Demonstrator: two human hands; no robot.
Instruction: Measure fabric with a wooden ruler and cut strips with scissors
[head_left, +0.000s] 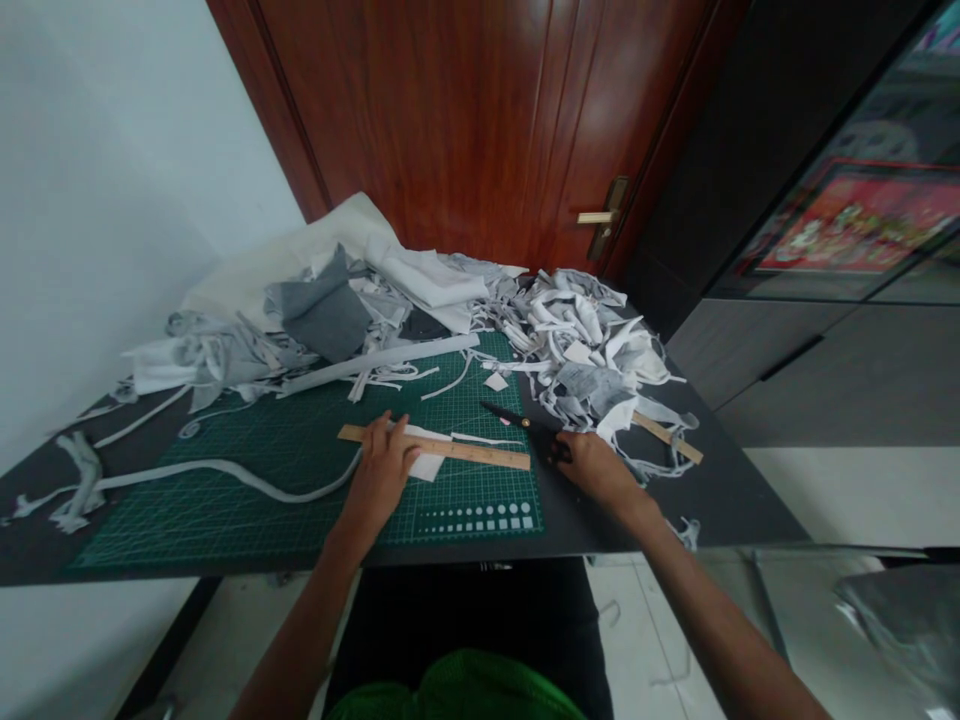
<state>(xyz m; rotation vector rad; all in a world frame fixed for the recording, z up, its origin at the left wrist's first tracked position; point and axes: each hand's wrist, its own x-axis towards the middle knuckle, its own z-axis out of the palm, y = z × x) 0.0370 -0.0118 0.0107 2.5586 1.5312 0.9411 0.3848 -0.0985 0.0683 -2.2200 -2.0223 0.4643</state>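
Note:
My left hand (381,462) is over a wooden ruler (472,452), fingers curled across it and holding it near its left end. Under the ruler lies a small piece of white fabric (426,466), partly hidden by the ruler and my fingers. A narrow cut strip (487,439) lies just above the ruler. To the right, my right hand (592,465) is closed around the handles of black scissors (526,422), whose blades point left over the mat. A long grey fabric strip (247,478) runs leftward from beside my left hand.
Beneath the work is a green cutting mat (300,535) on a dark table (720,500). Piles of grey and white fabric scraps (322,305) line the back, with another heap (592,340) at the right. A second wooden stick (667,438) pokes from it. Behind stands a wooden door (465,130).

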